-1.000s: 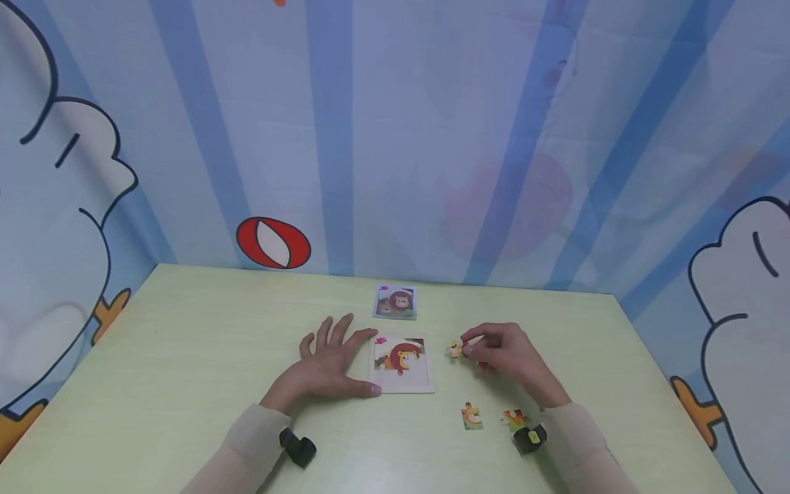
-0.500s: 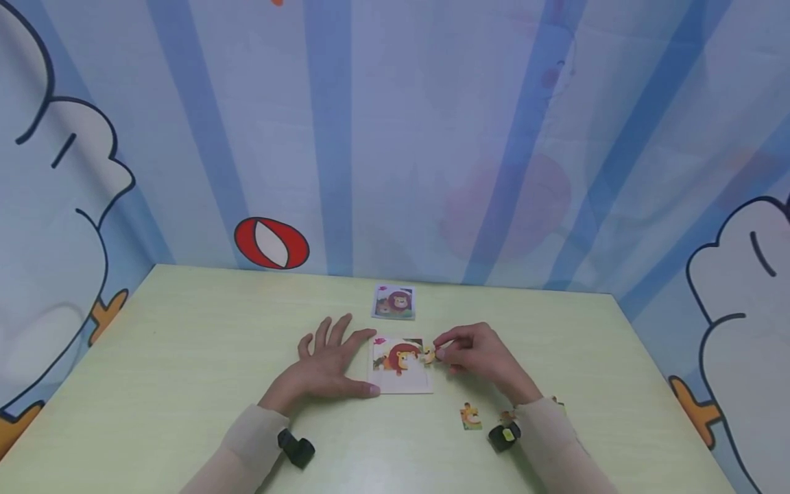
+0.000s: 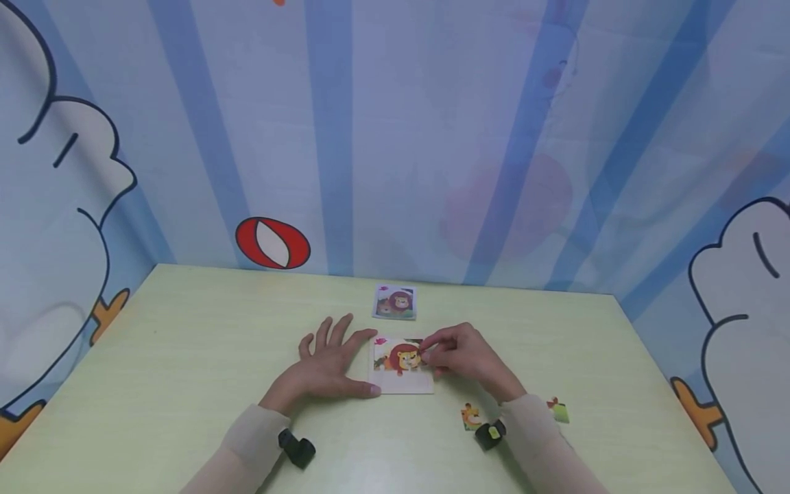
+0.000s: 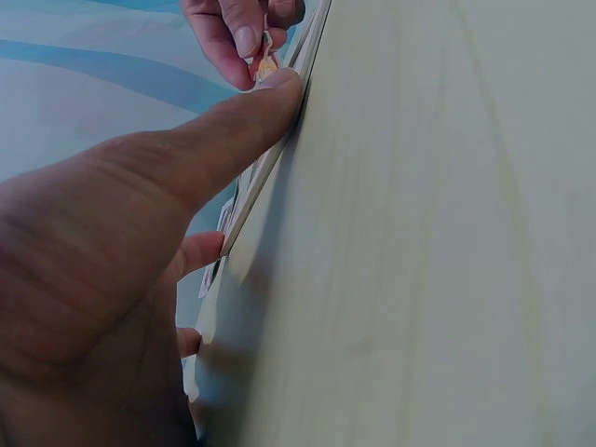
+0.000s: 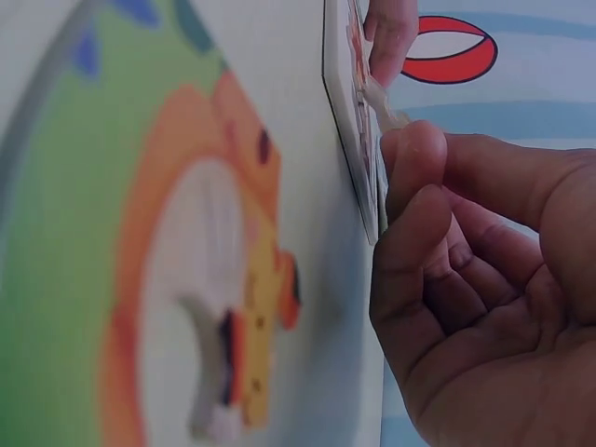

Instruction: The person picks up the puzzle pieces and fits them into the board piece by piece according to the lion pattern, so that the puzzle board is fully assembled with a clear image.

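A fabric backdrop (image 3: 395,137), printed with blue stripes, is hung behind the far edge of the counter (image 3: 204,343). The counter is finished in pale yellow with a faint wood grain. Part of its surface is obscured by the right sleeve (image 3: 537,439).

The left hand (image 3: 324,370) is spread open; its thumb and forefinger are set against the near-left and far-left corners of the puzzle board (image 3: 404,384). The fingers of the right hand (image 3: 467,355) are bent, with a puzzle piece (image 5: 382,107) pinched between thumb and forefinger at the board's right edge, part of which is covered.

The board is flat, square and white-rimmed, and is placed between the counter's left and right edges. A lion picture is assembled in its far half; its near half is left bare. A smaller lion card (image 3: 394,302) is laid beyond it, near the counter's far edge.

A loose piece (image 3: 470,416), knobbed and orange, is located off the board's near-right corner. A green-and-orange piece (image 3: 558,410) is partly visible beyond the sleeve, toward the counter's right edge.
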Demonstrator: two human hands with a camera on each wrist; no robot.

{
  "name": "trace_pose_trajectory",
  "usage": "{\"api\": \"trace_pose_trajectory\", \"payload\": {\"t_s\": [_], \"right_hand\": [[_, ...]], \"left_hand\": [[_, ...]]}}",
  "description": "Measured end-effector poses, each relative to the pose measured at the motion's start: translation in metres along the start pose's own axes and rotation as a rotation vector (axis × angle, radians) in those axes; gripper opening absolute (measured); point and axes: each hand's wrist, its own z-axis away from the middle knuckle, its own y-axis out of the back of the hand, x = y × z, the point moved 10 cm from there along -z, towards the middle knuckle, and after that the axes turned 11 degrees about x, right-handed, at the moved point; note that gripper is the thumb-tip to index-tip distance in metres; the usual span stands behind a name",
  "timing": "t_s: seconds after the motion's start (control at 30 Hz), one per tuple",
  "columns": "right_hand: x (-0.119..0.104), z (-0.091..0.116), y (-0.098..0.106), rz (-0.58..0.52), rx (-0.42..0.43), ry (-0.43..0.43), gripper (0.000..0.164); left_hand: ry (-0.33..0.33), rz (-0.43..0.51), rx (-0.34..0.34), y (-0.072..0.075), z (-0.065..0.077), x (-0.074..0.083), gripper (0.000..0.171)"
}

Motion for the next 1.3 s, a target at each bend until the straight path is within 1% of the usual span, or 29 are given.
{"api": "trace_pose_trajectory", "payload": {"t_s": [0.1, 0.33, 0.57, 0.67, 0.8, 1.0, 1.13, 1.3], "right_hand": [[0.0002, -0.0015, -0.0038, 0.0, -0.006, -0.004, 0.018], [-0.0023, -0.0034, -0.0081, 0.007, -0.006, -0.024, 0.017], [-0.004, -0.0052, -0.0078, 0.086, 0.019, -0.048, 0.012], [-0.0052, -0.0054, -0.0077, 0.112, 0.024, -0.048, 0.01], [-0.0062, -0.005, -0.0076, 0.124, 0.028, -0.054, 0.009], [-0.0052, -0.005, -0.0076, 0.15, 0.039, -0.07, 0.008], [-0.0057, -0.0054, -0.0077, 0.177, 0.044, -0.068, 0.009], [-0.0051, -0.006, -0.0083, 0.168, 0.044, -0.071, 0.009]], "left_hand": [[-0.01, 0.001, 0.01, 0.0014, 0.0006, 0.0015, 0.104], [0.026, -0.027, -0.028, 0.0022, 0.0007, 0.0018, 0.104], [0.021, -0.023, -0.013, -0.0019, -0.0006, -0.0023, 0.105], [0.017, -0.022, -0.008, -0.0014, -0.0004, -0.0015, 0.106], [0.005, -0.005, 0.001, 0.0019, 0.0007, 0.0022, 0.106], [-0.001, 0.016, 0.009, 0.0032, 0.0013, 0.0028, 0.105], [-0.002, 0.007, 0.013, 0.0018, 0.0004, 0.0015, 0.105], [0.004, -0.005, 0.006, 0.0004, 0.0003, 0.0001, 0.105]]}}
